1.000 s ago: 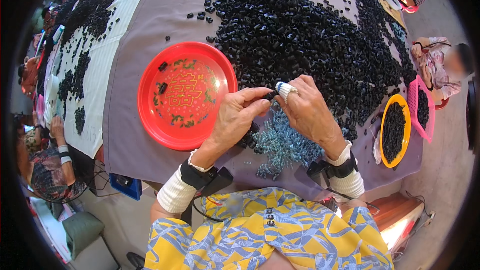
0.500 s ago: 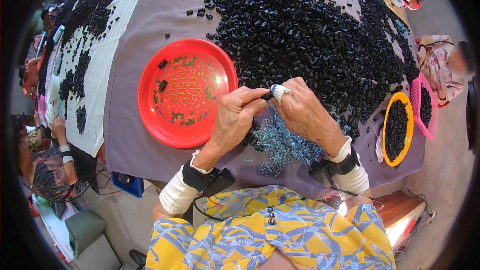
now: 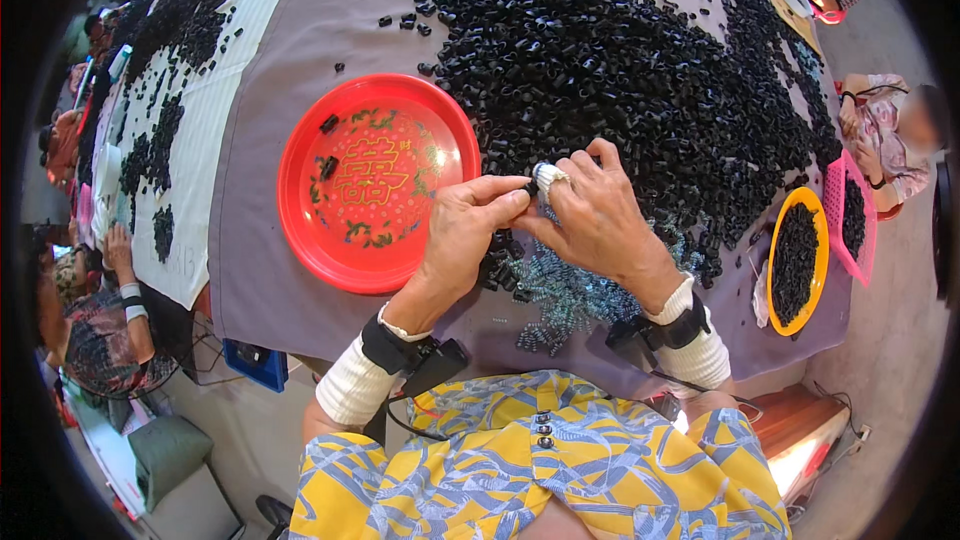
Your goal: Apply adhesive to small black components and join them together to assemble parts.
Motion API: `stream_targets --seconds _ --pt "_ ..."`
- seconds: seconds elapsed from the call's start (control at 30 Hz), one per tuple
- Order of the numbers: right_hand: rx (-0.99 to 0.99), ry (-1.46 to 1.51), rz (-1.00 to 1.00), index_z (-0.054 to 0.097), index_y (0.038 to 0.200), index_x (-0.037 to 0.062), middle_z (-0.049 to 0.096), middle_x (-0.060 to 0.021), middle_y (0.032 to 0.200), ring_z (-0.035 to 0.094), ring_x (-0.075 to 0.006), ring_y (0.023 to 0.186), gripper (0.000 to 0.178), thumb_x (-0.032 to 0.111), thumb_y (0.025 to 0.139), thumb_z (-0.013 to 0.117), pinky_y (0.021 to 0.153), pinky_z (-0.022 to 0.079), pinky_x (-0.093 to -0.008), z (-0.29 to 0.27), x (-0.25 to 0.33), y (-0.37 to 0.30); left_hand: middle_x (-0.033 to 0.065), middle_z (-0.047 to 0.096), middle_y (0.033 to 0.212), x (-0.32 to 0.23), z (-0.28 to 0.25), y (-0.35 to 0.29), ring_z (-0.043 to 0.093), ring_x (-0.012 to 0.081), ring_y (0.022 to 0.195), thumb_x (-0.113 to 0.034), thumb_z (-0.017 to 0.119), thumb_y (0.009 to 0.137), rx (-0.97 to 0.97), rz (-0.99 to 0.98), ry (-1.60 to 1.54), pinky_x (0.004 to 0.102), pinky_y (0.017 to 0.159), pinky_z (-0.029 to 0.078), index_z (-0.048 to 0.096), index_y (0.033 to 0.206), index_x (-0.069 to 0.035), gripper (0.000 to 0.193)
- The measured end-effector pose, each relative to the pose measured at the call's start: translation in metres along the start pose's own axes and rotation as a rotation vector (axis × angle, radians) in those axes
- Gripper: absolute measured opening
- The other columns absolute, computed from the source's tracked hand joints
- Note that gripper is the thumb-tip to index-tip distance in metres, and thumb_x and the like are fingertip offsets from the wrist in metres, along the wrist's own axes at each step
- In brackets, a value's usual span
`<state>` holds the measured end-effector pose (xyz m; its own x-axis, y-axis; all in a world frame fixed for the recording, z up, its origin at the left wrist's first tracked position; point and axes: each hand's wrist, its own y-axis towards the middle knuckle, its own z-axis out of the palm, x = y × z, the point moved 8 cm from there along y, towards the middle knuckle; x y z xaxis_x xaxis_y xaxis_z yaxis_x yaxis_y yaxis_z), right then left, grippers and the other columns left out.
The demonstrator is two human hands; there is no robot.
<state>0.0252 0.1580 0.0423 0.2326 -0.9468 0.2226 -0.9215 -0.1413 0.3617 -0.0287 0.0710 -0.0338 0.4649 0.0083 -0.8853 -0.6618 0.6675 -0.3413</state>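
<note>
My left hand [image 3: 455,235] pinches a small black plastic piece [image 3: 531,186] between thumb and forefinger. My right hand [image 3: 605,215] meets it from the other side, its fingers bent. A white cloth cover [image 3: 548,178] with a blue band wraps the right forefinger, whose tip presses against the piece. The right thumb lies lower, near the left fingertips. Below both hands spreads a heap of small bluish coil springs [image 3: 575,290]. Just beyond is a large pile of similar black plastic pieces [image 3: 610,70]. What lies between the fingertips is partly hidden.
To the left sits a red round tray [image 3: 300,230] holding a few black pieces. At right are a yellow basin [image 3: 821,270] of thin black parts and a pink basket [image 3: 832,180]. Other people sit around the grey-covered table [image 3: 250,160]. A blue box [image 3: 255,365] is below its left edge.
My right hand has opened out a little, its thumb now showing below and its fingers lifted. The left hand keeps its pinch, nearly in place. The view has shifted slightly.
</note>
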Motion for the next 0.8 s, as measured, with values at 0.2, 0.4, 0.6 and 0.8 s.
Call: stream_targets --seconds 0.2,0.4,0.6,0.8 --pt "-0.083 0.002 0.024 0.059 0.072 0.0032 0.056 -0.0096 0.071 0.055 -0.0252 0.073 0.028 0.03 0.075 0.066 0.082 0.038 -0.0415 -0.003 -0.008 0.002 0.0091 0.066 0.094 0.005 0.002 -0.001 0.064 0.0148 0.084 -0.012 0.052 0.093 0.019 -0.089 -0.141 0.0287 0.078 0.052 0.062 0.103 0.005 0.022" --pt "-0.066 0.17 0.013 0.058 0.07 0.0021 0.056 -0.0108 0.067 0.055 -0.0263 0.069 0.032 0.033 0.074 0.068 0.078 0.04 -0.0408 -0.004 -0.01 0.005 0.0108 0.065 0.093 0.007 0.007 -0.006 0.063 0.0161 0.086 -0.016 0.047 0.096 0.168 -0.145 -0.289 0.0305 0.081 0.051 0.06 0.096 0.002 0.023" --pt "-0.083 0.183 0.034 0.057 0.07 0.0013 0.056 -0.0116 0.067 0.055 -0.027 0.068 0.037 0.036 0.073 0.069 0.075 0.041 -0.0384 -0.004 -0.008 0.007 0.0109 0.065 0.091 0.002 0.01 -0.01 0.064 0.0176 0.086 -0.015 0.046 0.095 0.172 -0.118 -0.312 0.0322 0.081 0.051 0.06 0.094 0.002 0.022" --pt "-0.087 0.247 0.015 0.057 0.069 0.0014 0.056 -0.0122 0.068 0.055 -0.028 0.068 0.033 0.031 0.074 0.069 0.072 0.041 -0.0374 -0.006 -0.011 0.007 0.0103 0.065 0.091 0.003 0.008 -0.007 0.064 0.0178 0.086 -0.015 0.049 0.095 0.147 -0.082 -0.308 0.0343 0.083 0.052 0.061 0.094 0.001 0.02"
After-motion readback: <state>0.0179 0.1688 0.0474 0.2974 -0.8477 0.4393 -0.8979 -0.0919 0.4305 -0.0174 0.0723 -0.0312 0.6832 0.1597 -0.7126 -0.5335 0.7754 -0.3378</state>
